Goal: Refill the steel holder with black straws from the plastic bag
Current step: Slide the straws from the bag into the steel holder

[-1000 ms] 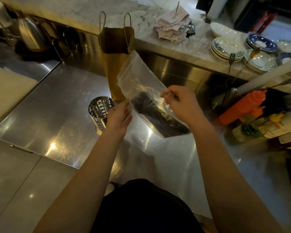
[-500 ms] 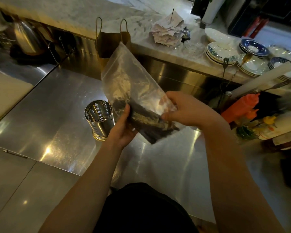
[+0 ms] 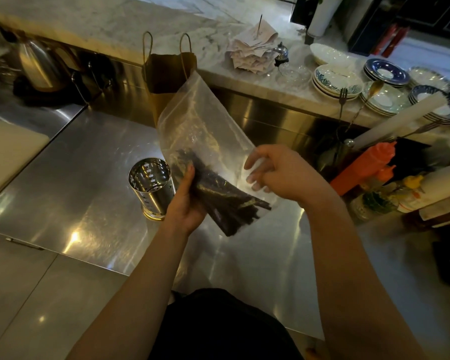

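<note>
plastic bag (image 3: 203, 131) of black straws (image 3: 218, 193), just right of steel holder (image 3: 151, 187), long axis slanting up-left to down-right; left hand (image 3: 186, 203) clenched around straw bundle through bag; right hand (image 3: 278, 175) beside it, fingers loose, gripping nothing.

One steel holder (image 3: 151, 188) stands at centre left of the frame. One plastic bag (image 3: 205, 141) holds one bundle of black straws (image 3: 224, 201), too many and too tightly packed to count. Two hands show, the left hand (image 3: 190, 201) and the right hand (image 3: 283, 175). One brown paper bag (image 3: 166, 81) stands at upper centre. Two forks (image 3: 343, 97) show at upper right. One orange squeeze bottle (image 3: 364, 165) lies at right. One kettle (image 3: 40, 64) sits at upper left.
</note>
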{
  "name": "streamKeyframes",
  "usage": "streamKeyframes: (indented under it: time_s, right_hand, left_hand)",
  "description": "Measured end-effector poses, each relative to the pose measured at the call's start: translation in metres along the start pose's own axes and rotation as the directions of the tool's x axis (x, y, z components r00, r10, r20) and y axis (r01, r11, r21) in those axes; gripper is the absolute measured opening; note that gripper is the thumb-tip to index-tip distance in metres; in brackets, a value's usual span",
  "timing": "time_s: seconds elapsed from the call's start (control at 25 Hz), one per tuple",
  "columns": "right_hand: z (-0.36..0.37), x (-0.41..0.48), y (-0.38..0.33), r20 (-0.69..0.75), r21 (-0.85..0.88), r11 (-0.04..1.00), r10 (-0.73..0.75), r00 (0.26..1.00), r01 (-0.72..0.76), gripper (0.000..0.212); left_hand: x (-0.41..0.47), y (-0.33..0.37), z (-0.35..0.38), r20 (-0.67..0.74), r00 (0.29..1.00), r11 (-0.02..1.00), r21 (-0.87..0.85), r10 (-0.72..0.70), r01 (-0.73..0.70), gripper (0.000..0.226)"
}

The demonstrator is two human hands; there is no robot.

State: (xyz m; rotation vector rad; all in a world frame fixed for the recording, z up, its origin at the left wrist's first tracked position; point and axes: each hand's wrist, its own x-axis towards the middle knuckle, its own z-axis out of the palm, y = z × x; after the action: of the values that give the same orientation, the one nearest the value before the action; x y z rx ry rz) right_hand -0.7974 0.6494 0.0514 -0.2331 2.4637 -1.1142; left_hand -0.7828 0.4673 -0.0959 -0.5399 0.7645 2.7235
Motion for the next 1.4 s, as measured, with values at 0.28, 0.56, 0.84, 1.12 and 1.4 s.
streamKeyframes:
  time_s: [0.28, 0.56, 0.84, 1.12, 1.4]
  right_hand:
    - [0.008, -0.008, 0.001, 0.221, -0.043, 0.998, 0.051, 0.974, -0.042, 0.018]
    - [0.024, -0.009, 0.004, 0.089, -0.129, 0.989, 0.09, 0.992, -0.078, 0.021]
    - [0.024, -0.019, 0.008, 0.007, 0.08, 0.996, 0.04, 0.999, -0.041, 0.028]
    - [0.024, -0.029, -0.007, 0.015, 0.16, 0.984, 0.073, 0.997, -0.074, 0.019]
    - [0.016, -0.047, -0.019, 0.024, 0.057, 0.996, -0.068, 0.997, 0.066, 0.023]
  left_hand:
    - [-0.004, 0.004, 0.002, -0.034, 0.996, 0.997, -0.017, 0.077, -0.077, 0.095]
    - [-0.016, 0.006, -0.003, 0.012, 0.997, 0.997, 0.011, 0.077, -0.077, 0.083]
    - [-0.024, -0.004, -0.013, -0.075, 0.989, 0.983, 0.146, 0.125, -0.113, 0.085]
    - [-0.032, -0.013, -0.011, 0.085, 0.996, 0.997, 0.069, 0.035, -0.041, 0.092]
    - [-0.033, -0.02, -0.018, 0.11, 0.994, 0.995, 0.094, 0.014, -0.024, 0.09]
